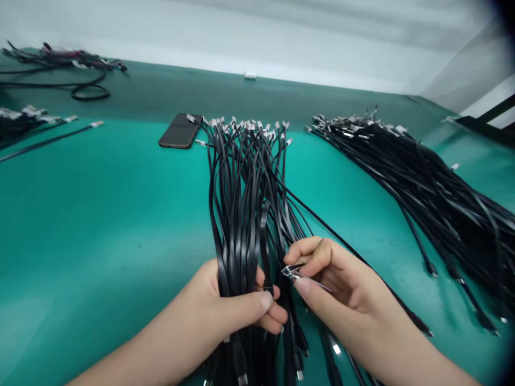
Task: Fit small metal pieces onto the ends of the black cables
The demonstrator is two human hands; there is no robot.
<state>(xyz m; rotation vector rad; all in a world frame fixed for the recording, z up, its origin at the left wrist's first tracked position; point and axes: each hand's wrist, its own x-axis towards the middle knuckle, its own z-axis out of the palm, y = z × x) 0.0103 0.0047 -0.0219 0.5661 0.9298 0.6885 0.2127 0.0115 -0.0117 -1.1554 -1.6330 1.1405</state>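
A thick bundle of flat black cables (241, 214) runs down the middle, silver USB plugs at its far end and more plugs at its near end. My left hand (241, 311) is wrapped around the bundle near its lower part, the thumb pressing on one cable's black connector (268, 288). In my right hand (330, 279) is a small metal nail clipper (295, 272), pinched between thumb and fingers. Its jaws point left, just right of the bundle and close to my left fingertips. Parts of the cables are hidden behind both hands.
A dark smartphone (179, 132) lies on the green mat (120, 203) beside the bundle's far end. A large pile of black cables (434, 187) is on the right. More cables (24, 123) lie at left, with a tangled heap (76, 59) farther back. A small white object (250, 75) is near the wall.
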